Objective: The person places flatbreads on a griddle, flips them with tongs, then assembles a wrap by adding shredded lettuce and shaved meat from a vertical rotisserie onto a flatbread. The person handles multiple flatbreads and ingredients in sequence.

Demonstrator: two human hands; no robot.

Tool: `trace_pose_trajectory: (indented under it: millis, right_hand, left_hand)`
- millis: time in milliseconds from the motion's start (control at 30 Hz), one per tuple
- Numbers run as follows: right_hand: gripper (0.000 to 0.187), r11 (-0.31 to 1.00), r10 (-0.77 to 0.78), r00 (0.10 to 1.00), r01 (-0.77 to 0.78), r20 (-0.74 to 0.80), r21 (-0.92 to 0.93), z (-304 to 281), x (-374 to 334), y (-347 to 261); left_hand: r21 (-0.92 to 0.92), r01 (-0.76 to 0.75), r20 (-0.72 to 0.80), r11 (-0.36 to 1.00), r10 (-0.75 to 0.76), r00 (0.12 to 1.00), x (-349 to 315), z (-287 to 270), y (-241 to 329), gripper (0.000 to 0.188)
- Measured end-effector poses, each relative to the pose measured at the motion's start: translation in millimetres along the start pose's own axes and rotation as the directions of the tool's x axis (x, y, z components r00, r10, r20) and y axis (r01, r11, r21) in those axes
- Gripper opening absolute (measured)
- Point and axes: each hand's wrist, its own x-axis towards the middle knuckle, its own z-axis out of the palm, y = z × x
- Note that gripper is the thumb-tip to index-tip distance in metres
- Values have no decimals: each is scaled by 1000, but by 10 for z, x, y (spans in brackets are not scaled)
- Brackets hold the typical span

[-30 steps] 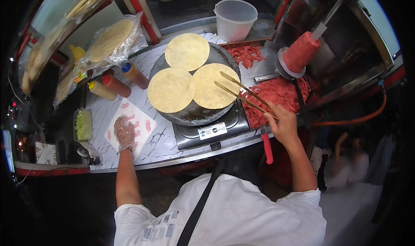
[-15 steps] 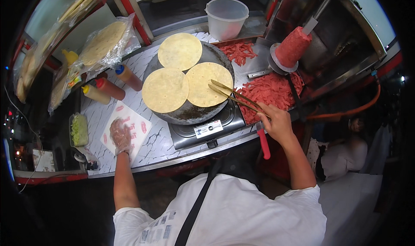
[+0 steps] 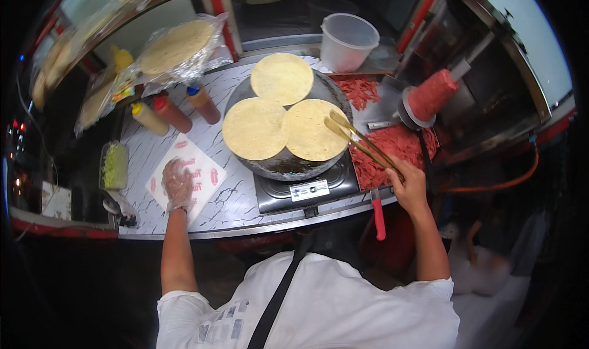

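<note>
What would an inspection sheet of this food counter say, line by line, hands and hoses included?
Surface: marble-patterned counter; dark round griddle on a burner.
Job's things: three flatbreads on the griddle; tongs over the right-hand one, contact unclear; paper sheet.
Clutter: three squeeze bottles, shredded greens, sliced meat, red-handled knife.
Hands: gloved left hand on the paper; right hand gripping the tongs.
Cables: orange hose at right.
Surroundings: meat spit upper right; blurred person lower right.

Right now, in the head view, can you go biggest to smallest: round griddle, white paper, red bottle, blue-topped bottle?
1. Round griddle
2. White paper
3. Red bottle and blue-topped bottle: too alike to rank
</note>
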Motion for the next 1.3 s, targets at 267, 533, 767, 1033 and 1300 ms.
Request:
trace_pose_trajectory:
  millis: [267,533,767,1033,1300]
  right_hand:
    - [32,977,203,967,-211,155,36,-168,797,266]
    - [28,837,285,801,-476,526,269,746,2164,311]
    - [38,986,-158,973,145,167,87,401,2440,-316]
    - [40,958,-41,991,3,128,287,259,1764,-410]
    - [38,984,-121,987,134,107,-120,648,1462,-84]
  left_hand:
    - [12,67,7,998,-67,998,-8,36,8,49]
    - [6,105,38,994,-105,994,-7,-5,50,49]
    - [-23,128,29,991,-127,991,-24,-27,61,49]
    - [-38,143,41,989,-142,989,-11,-32,68,49]
    - [3,97,46,995,-97,994,1,-54,76,47]
